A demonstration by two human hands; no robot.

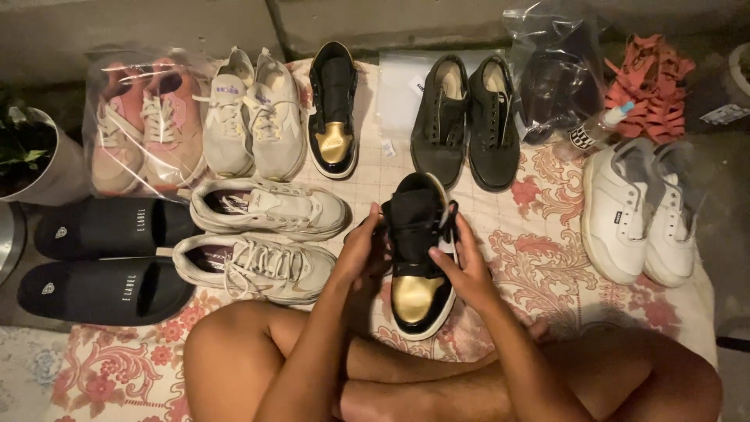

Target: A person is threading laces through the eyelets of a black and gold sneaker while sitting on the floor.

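Head view: black-gold shoe held over floral cloth

Head cam, looking down past crossed bare legs. Left hand (363, 248) and right hand (467, 266) both clamped on black-and-gold high-top shoe (414, 258), one per side, fingers at laces/collar; gold toe toward body, sole edge just above floral cloth (547, 258).

Around it: matching black-gold shoe (333, 109) lying further back, well apart. Two beige sneakers (262, 234) on their sides just left of left hand, nearly touching the forearm. Black slides (105, 258) further left, partly off cloth. White-cream sneakers (254, 117) at back left. Dark low-tops (465, 117) straight behind held shoe, close. White sneakers (637, 207) at right, near cloth edge.

Containers: clear plastic bag (144, 117) w/ pink sneakers inside, back left. Second clear bag (555, 70) w/ sth dark inside, contents unclear. Small spray bottle (598, 129) leaning beside it, orange strappy sandals (648, 86) behind. Potted plant (31, 156) at far left.

Room: bare cloth btwn held shoe and white sneakers, right of right hand. Tight on left. Concrete wall along back.
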